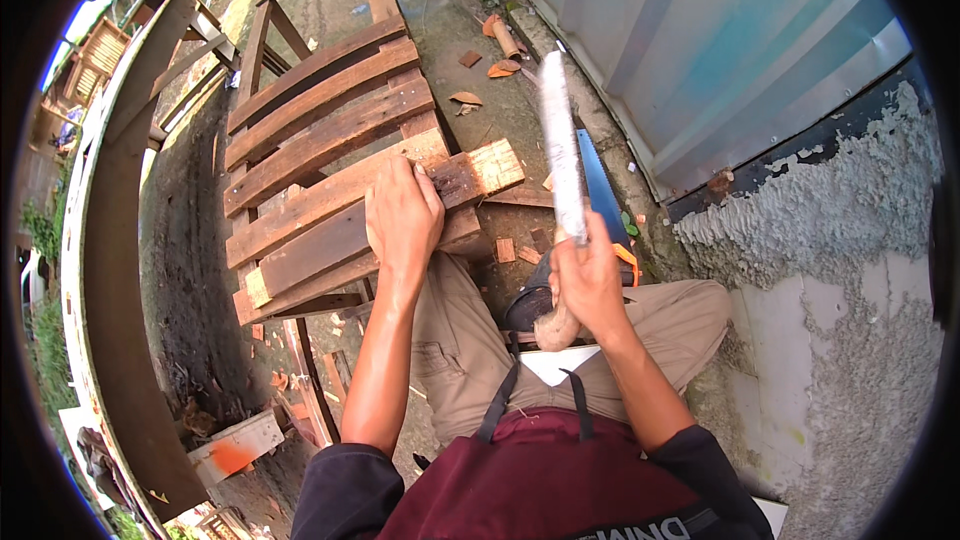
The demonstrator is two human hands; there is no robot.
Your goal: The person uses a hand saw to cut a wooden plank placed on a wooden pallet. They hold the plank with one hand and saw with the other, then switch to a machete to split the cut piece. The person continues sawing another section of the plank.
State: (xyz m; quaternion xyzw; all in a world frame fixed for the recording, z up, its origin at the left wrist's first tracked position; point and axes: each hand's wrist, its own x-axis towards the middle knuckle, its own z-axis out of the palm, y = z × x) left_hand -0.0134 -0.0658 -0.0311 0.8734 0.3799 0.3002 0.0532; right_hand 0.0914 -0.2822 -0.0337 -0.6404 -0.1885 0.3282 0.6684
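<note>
Left hand [403, 215] grasps dark board [318, 245], apparently steadying it atop slatted frame [328, 148]; right hand [590, 278] grips blurred machete [562, 145] by its handle [557, 330].

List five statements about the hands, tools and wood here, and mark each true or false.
1. The left hand is on a wooden board. True.
2. The right hand is empty. False: it grips the wooden handle of a long-bladed tool.
3. The blue-bladed saw is to the left of the slatted wooden frame. False: it is to the right of it.
4. Dry leaves lie on the ground. True.
5. The long-bladed tool points down toward the person's lap. False: its blade points up and away from the lap.
</note>
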